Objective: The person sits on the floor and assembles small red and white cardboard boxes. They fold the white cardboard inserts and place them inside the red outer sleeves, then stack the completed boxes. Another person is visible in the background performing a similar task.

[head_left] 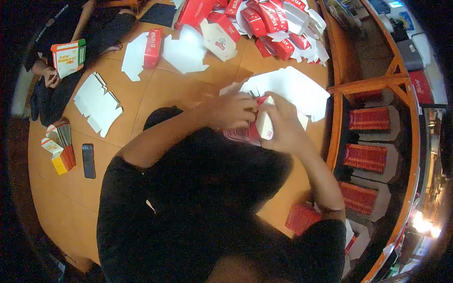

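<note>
Between my hands is a small red and cream paper food box (266, 126), partly folded up. My right hand (284, 123) wraps round its right side, thumb toward me. On the left edge, the bent fingers of my left hand (232, 111) pinch at the box's red flap; their tips are partly hidden. Just beyond lie flat white carton blanks (292, 89), unfolded. Below my left hand, the edges of red cartons (240, 135) show, partly covered by my hands and dark clothing.
A heap of folded red and white boxes (271, 23) lies at the back. Flat blanks (98, 104) and a phone (88, 160) lie to the left. At the far left, another person's hand (51, 77) holds a colourful carton. A wooden rack with red carton stacks (365, 158) stands right.
</note>
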`<control>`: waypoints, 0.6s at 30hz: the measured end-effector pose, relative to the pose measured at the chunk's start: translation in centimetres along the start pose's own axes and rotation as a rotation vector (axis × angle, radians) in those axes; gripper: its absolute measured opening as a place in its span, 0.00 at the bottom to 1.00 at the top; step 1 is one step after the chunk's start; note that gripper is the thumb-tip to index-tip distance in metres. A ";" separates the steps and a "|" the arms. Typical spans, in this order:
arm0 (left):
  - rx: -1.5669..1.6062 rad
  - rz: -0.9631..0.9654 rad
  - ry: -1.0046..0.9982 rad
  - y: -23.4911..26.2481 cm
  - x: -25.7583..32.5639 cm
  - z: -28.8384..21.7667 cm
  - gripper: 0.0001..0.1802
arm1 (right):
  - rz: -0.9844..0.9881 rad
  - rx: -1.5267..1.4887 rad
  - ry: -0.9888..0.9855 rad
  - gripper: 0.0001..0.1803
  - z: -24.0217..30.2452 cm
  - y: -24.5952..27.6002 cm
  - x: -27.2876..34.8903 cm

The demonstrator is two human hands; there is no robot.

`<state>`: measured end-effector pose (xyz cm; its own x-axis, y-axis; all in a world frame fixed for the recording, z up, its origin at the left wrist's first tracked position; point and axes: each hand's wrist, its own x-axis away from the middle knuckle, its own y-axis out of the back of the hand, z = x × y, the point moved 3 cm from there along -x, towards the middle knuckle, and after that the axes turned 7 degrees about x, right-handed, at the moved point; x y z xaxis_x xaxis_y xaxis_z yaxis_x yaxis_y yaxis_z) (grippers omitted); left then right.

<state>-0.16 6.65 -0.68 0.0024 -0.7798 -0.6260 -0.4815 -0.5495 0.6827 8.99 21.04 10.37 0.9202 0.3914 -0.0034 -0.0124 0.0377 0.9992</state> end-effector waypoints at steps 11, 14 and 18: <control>0.089 0.068 0.078 -1.6 0.9 -0.4 0.08 | -0.026 -0.032 -0.023 0.52 -0.5 -1.9 0.8; 0.074 0.071 0.044 -2.1 0.7 -0.6 0.09 | 0.001 0.010 -0.028 0.50 -0.4 -2.8 1.0; 0.220 0.012 0.164 -1.8 1.2 -0.7 0.09 | -0.064 0.006 -0.032 0.47 -1.8 -2.4 2.0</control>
<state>1.32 6.45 -2.38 0.1295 -0.8337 -0.5368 -0.6610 -0.4761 0.5801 10.17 23.35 7.86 0.9312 0.3585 -0.0658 0.0488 0.0563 0.9972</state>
